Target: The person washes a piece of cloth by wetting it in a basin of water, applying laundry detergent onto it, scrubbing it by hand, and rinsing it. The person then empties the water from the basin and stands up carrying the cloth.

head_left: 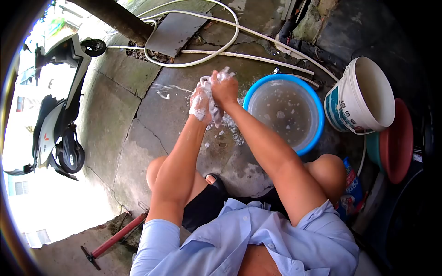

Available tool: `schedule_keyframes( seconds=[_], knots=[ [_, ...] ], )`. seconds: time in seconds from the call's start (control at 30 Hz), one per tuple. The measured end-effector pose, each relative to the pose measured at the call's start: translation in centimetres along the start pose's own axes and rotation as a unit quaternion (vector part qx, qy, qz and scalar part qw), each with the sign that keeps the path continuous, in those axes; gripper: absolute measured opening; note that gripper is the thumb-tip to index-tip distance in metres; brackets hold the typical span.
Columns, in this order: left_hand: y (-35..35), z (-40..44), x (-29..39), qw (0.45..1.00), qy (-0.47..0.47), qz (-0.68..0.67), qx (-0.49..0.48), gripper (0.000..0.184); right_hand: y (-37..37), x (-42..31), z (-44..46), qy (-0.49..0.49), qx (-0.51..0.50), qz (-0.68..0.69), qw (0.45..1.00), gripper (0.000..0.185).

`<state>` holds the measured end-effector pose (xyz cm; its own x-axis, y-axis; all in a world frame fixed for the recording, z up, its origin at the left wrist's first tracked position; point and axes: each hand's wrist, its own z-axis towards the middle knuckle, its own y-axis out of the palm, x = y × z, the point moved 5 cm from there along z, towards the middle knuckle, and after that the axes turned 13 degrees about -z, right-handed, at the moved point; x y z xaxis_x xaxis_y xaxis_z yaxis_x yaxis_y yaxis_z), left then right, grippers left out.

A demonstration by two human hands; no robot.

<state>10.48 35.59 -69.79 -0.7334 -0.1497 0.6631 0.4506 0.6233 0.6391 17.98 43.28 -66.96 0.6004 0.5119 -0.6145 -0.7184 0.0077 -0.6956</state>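
Note:
A greyish, soapy cloth (214,106) is bunched between my hands, out in front of me over the concrete ground. My left hand (200,105) is closed on its left side, with white suds covering the fingers and back of the hand. Gripping the upper right part of the bundle is my right hand (224,89); lather pokes out above its knuckles. One end of the cloth hangs below the hands. Just right of them stands a blue-rimmed basin (321,112) of cloudy water with foam patches floating on it.
A white bucket (340,109) stands right of the basin, near a red basin (399,142). A pale hose (235,34) loops across the ground beyond my hands. Foam spots (235,131) dot the concrete. At left are a scooter (60,110) and a red hand pump (119,235).

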Motion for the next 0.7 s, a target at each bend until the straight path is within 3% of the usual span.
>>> schedule_keyframes(
  seconds=[0.03, 0.1, 0.13, 0.17, 0.2, 0.27, 0.3, 0.33, 0.43, 0.47, 0.5, 0.57, 0.6, 0.63, 0.7],
  knots=[
    [-0.2, 0.1, 0.5, 0.997, 0.026, 0.064, 0.023, 0.028, 0.8, 0.0, -0.9, 0.016, 0.008, -0.020, 1.000, 0.033],
    [-1.1, 0.4, 2.2, 0.992, -0.051, -0.058, 0.100, 0.026, 1.5, -2.0, -3.9, 0.044, 0.023, -0.061, 0.997, 0.036],
    [-7.2, 7.5, 1.4, 0.970, -0.070, -0.197, -0.124, 0.027, -0.8, -4.7, -4.7, 0.096, -0.037, 0.081, 0.991, 0.033],
    [-6.3, 6.9, 1.1, 0.940, -0.056, -0.272, -0.199, 0.028, -3.1, -7.0, -5.3, 0.012, 0.035, 0.149, 0.988, 0.034],
    [-4.9, 5.4, 0.3, 0.898, -0.041, -0.345, -0.269, 0.029, -4.2, -7.7, -4.7, -0.011, 0.043, 0.175, 0.984, 0.034],
    [-0.4, 0.6, 0.3, 0.942, -0.064, -0.294, -0.148, 0.027, -4.6, -7.0, -3.0, -0.015, 0.032, 0.167, 0.985, 0.035],
    [1.8, -2.3, 1.1, 0.982, -0.101, -0.155, 0.046, 0.026, -4.5, -5.3, -1.1, 0.004, 0.015, 0.133, 0.991, 0.036],
    [2.2, -2.5, 0.4, 0.994, -0.074, -0.074, -0.014, 0.027, -4.4, -3.3, 0.7, 0.102, 0.007, 0.100, 0.990, 0.033],
    [2.6, -1.9, 0.3, 0.996, -0.063, -0.054, -0.030, 0.033, 0.0, 2.4, 1.7, 0.145, 0.019, 0.134, 0.980, 0.033],
    [4.1, -2.2, 1.0, 0.984, -0.110, -0.108, -0.085, 0.036, 1.1, 2.2, 1.0, 0.152, -0.017, 0.203, 0.967, 0.031],
    [5.8, -2.9, 2.2, 0.984, -0.118, -0.114, -0.072, 0.037, 4.4, 2.1, 0.0, 0.137, -0.056, 0.273, 0.951, 0.031],
    [0.8, 1.3, 4.3, 0.994, -0.017, -0.099, -0.046, 0.038, 3.4, -2.9, -3.4, 0.174, 0.071, 0.314, 0.931, 0.027],
    [-2.5, 4.6, 4.4, 0.992, -0.006, -0.093, -0.083, 0.037, 1.8, -4.1, -3.9, 0.156, 0.070, 0.308, 0.936, 0.028],
    [-4.2, 6.8, 4.1, 0.979, 0.069, -0.096, -0.163, 0.039, -0.2, -5.3, -3.7, 0.134, 0.070, 0.301, 0.941, 0.029],
    [1.5, 0.2, 2.5, 0.960, -0.109, -0.211, -0.150, 0.036, -3.0, -6.4, -2.2, 0.118, 0.041, 0.291, 0.948, 0.029]
  ],
)
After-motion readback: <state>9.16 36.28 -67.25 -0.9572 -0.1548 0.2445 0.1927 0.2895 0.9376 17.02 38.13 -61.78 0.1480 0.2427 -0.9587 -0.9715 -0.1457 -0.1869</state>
